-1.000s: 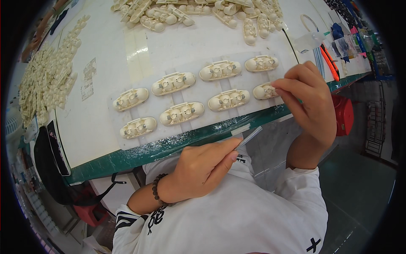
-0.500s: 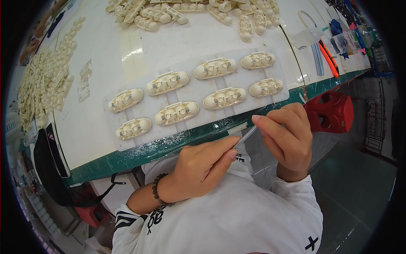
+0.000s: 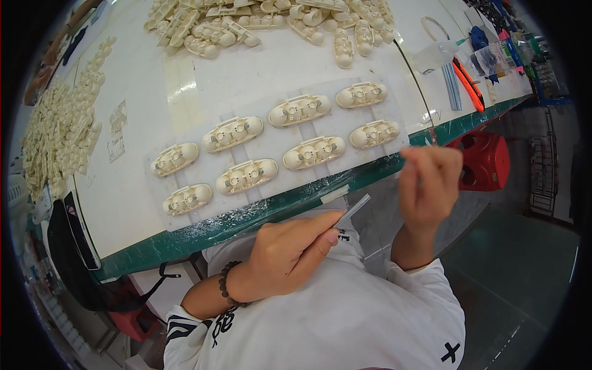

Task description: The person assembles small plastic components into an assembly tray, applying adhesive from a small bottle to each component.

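My left hand [image 3: 290, 256] is below the table edge, in front of my white shirt, gripping a thin grey strip [image 3: 353, 211] that points up and to the right. My right hand [image 3: 428, 185] is raised just right of the strip's tip, blurred, with its fingers bunched together; whether anything small sits between them cannot be made out. On the white table, a pale sheet [image 3: 271, 151] carries two rows of cream oval plastic parts [image 3: 246, 176], close to the green table edge [image 3: 246, 216] and just beyond both hands.
More cream parts are heaped at the far side [image 3: 271, 18] and along the left [image 3: 61, 135]. An orange utility knife [image 3: 468, 86] and a clear bag [image 3: 431, 55] lie at the right end. A red stool [image 3: 487, 160] stands below it, and a black bag [image 3: 77, 228] hangs at the left.
My right hand left the rightmost part on the sheet, came down to the strip's tip, and has now lifted up and to the right. My left hand stayed put with the strip.
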### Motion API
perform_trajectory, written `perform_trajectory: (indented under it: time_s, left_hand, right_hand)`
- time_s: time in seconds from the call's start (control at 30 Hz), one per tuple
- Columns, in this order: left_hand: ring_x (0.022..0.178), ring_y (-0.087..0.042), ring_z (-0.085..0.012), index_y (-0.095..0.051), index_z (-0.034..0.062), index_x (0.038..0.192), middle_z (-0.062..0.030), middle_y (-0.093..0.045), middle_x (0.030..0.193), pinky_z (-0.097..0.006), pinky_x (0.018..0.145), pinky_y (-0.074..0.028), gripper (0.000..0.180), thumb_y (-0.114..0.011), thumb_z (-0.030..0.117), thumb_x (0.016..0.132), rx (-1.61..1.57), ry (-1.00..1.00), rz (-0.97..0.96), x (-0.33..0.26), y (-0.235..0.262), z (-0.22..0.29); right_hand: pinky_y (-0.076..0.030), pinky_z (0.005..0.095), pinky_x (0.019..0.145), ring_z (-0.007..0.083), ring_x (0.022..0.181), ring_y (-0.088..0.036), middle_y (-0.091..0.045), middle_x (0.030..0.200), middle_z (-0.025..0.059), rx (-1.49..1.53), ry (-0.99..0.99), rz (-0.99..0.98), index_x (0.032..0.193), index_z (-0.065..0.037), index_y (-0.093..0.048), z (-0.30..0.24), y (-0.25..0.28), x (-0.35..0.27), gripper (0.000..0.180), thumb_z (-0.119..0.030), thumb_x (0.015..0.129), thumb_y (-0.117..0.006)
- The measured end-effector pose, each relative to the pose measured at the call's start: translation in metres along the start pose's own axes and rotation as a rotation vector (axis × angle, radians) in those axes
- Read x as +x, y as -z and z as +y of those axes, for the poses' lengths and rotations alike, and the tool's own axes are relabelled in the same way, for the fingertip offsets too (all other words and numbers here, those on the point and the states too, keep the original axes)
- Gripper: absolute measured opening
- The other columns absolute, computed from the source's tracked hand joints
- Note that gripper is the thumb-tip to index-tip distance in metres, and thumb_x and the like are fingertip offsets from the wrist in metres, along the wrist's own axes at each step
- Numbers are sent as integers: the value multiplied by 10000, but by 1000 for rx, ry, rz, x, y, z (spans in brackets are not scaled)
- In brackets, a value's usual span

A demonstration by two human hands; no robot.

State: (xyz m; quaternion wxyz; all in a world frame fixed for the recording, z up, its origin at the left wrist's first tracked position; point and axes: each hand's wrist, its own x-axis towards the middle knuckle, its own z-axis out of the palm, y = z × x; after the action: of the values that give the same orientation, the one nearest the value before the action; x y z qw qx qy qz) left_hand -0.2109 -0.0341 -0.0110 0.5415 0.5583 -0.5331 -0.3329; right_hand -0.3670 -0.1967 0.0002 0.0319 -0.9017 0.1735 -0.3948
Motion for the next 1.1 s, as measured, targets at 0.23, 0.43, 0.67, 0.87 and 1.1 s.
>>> perform_trajectory:
  time_s: [0.23,0.43,0.67,0.87,1.1]
  left_hand:
    - [624,-665,-203,-632,-69,1100,-142,-669,751,-269,561,-511,235,-625,4,876,-19,27,22,-1,-2,-1]
    - [632,-667,-203,-629,-69,1105,-141,-671,755,-269,564,-512,242,-626,5,875,-12,24,7,-1,1,0]
    - [618,-660,-199,-629,-52,1118,-137,-672,759,-272,555,-509,257,-633,8,868,-38,10,-4,3,-2,-4]
    - [549,-614,-193,-640,-12,1061,-144,-672,786,-279,508,-493,257,-693,13,811,-18,-7,-20,-1,-3,3]
    - [993,-603,-334,-657,32,1006,-188,-616,1172,-390,793,-503,403,-817,133,651,642,-251,260,-11,74,19]
  right_hand:
    - [-425,337,650,233,776,-516,-609,838,71,-92,-107,-71,980,-27,-695,29,-5,10,281,69,716,-684]
    - [-424,337,638,230,762,-515,-605,830,75,-76,-123,-70,1005,-27,-698,29,-3,10,299,69,722,-687]
    - [-455,280,644,188,768,-576,-643,885,112,544,-377,-134,987,24,-696,-31,6,-10,258,42,731,-715]
    - [-497,233,588,151,692,-627,-679,946,150,1116,-366,-62,1062,35,-651,-13,5,-27,305,-14,775,-743]
    - [-536,220,669,159,740,-648,-682,955,168,400,-544,718,945,29,-682,62,33,-18,123,1,828,-706]
